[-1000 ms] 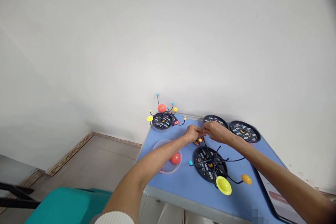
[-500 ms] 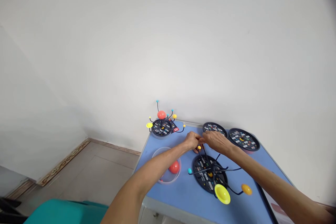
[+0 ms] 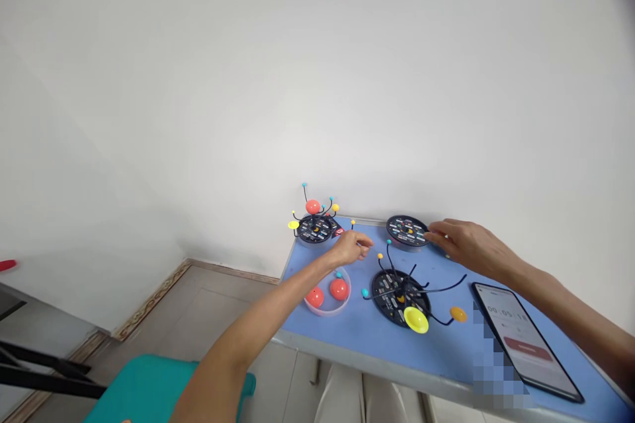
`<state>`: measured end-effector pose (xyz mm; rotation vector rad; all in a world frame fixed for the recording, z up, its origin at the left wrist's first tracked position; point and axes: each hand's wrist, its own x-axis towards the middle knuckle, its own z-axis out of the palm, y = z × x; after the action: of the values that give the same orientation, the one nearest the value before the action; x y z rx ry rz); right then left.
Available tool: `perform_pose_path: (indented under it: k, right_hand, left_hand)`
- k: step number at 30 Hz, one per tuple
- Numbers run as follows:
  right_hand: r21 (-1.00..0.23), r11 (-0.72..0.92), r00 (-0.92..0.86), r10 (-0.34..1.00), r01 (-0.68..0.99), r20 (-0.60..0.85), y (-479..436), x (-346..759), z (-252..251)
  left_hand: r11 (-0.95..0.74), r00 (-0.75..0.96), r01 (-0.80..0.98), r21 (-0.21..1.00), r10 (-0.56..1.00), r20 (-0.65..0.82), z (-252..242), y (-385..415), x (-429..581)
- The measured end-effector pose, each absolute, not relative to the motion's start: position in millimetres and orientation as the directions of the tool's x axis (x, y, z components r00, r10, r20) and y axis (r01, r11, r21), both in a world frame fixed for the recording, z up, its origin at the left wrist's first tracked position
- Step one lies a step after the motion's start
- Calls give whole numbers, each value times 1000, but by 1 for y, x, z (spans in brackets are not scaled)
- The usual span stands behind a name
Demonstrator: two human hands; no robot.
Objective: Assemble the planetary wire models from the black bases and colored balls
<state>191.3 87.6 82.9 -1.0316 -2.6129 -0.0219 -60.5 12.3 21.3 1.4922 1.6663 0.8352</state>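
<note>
A wire planet model (image 3: 399, 297) is shown at the middle of a blue table (image 3: 347, 337), its round black base bristling with black wire arms. The arms are tipped by a yellow bead (image 3: 380, 256), a teal bead (image 3: 365, 292), a yellow saucer-shaped disc (image 3: 415, 320) and an orange ball (image 3: 458, 314). The left hand (image 3: 353, 248) is held just beside the yellow bead with its fingers loosely curled; whether anything is pinched in them cannot be told. The right hand (image 3: 466, 244) is stretched toward the far edge with its fingers extended and open, just beside a black disc (image 3: 407, 231), and no object is seen in its grasp. A second model (image 3: 315, 228), topped by a coral sphere, is set at the far left corner, seemingly kept there as a reference or out of the way. Two coral spheres (image 3: 327, 292) are held in a clear round dish (image 3: 343, 307) at the near left, apparently so that they cannot roll. A smartphone (image 3: 520, 340) is laid face up at the near right, its timer digits seemingly left in easy view, though part of it is obscured by pixelation.
</note>
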Motion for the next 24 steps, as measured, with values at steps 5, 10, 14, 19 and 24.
perform_pose_path:
  k: [5, 10, 14, 19, 24]
  right_hand:
    - [-210, 759, -675, 646, 616, 355, 53, 210, 96]
    - [-159, 821, -736, 564, 548, 373, 24, 196, 96]
    - [-142, 815, -740, 571, 562, 356, 16, 194, 99]
    - [-152, 774, -700, 624, 614, 347, 12, 210, 106]
    - [-240, 766, -658, 638, 596, 400, -7, 225, 104]
  left_hand:
    - [106, -111, 762, 639, 993, -32, 28, -49, -88]
    - [184, -183, 886, 426, 982, -42, 13, -63, -86]
    - [214, -219, 905, 368, 975, -28, 7, -56, -80]
    - [237, -253, 866, 441, 967, -24, 10, -53, -79]
    - [236, -324, 726, 646, 946, 19, 37, -69, -84]
